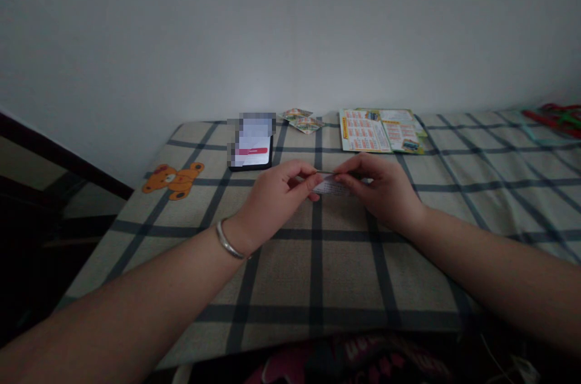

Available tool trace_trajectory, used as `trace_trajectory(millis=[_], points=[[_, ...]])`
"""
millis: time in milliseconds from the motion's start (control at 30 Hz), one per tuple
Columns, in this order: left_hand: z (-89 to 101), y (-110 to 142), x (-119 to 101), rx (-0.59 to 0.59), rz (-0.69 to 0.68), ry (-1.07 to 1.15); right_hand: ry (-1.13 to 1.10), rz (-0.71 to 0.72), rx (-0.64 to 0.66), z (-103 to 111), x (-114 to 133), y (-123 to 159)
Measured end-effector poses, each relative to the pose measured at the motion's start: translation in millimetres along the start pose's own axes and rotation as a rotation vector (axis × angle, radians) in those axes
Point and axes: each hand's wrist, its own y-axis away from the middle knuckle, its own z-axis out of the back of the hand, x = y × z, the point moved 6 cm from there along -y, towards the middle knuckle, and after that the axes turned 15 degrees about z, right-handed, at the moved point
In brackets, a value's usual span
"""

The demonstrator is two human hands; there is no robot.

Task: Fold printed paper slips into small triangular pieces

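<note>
Just above the checked cloth, a small piece of printed paper (330,185) is pinched between my two hands. My left hand (284,193), with a silver bangle at the wrist, has thumb and fingers closed on its left end. At the right end, my right hand (379,190) grips it between thumb and forefinger. The paper's upper edge looks folded or seen edge-on, and its ends are hidden by my fingers. Beyond my left hand lies a phone (254,159) with a lit, partly blurred screen. Printed cards (365,131) lie beyond my right hand.
Two small diamond-shaped printed pieces (307,124) lie near the wall (290,26). An orange teddy-bear cutout (175,180) is at the left on the checked tablecloth (281,275). Red and green items (556,117) sit at the far right. The cloth is wrinkled on that side.
</note>
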Motion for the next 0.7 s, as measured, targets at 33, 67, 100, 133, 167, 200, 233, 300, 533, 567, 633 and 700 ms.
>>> trace_trajectory(millis=[33,67,100,133,167,200,233,300,533,567,633,700], points=[[-0.2,-0.5,1.0,-0.001,0.003,0.015,0.011,0.003,-0.002,0.3,0.4,0.0],[-0.5,-1.0,2.4,-0.002,0.007,0.030,0.014,0.005,-0.004,0.4,0.6,0.0],[-0.7,-1.6,3.8,-0.003,0.010,0.047,0.009,0.004,-0.007,0.5,0.6,0.0],[-1.1,-2.1,5.2,-0.001,0.013,0.061,-0.002,0.003,-0.011,0.5,0.4,-0.1],[-0.8,-2.6,6.4,-0.005,0.014,0.075,-0.014,0.000,-0.012,0.3,-0.1,-0.1],[-0.2,-3.0,7.4,-0.013,0.014,0.084,-0.027,-0.007,-0.011,-0.1,-0.9,0.0],[0.6,-3.3,7.9,-0.021,0.013,0.088,-0.040,-0.016,-0.008,-0.7,-2.2,0.2],[1.8,-3.8,8.2,-0.029,0.013,0.089,-0.068,-0.031,-0.008,-2.1,-5.1,0.8],[2.7,-1.6,0.4,-0.066,-0.034,0.048,-0.139,-0.048,-0.048,-5.3,-12.0,3.0],[1.7,-1.1,0.3,-0.049,-0.030,0.065,-0.140,-0.052,-0.053,-5.2,-12.4,3.2],[-0.2,-0.4,1.3,-0.013,-0.013,0.088,-0.142,-0.061,-0.062,-4.9,-13.2,3.6],[-1.1,-0.3,3.2,0.007,0.009,0.093,-0.149,-0.071,-0.055,-5.7,-13.8,4.2]])
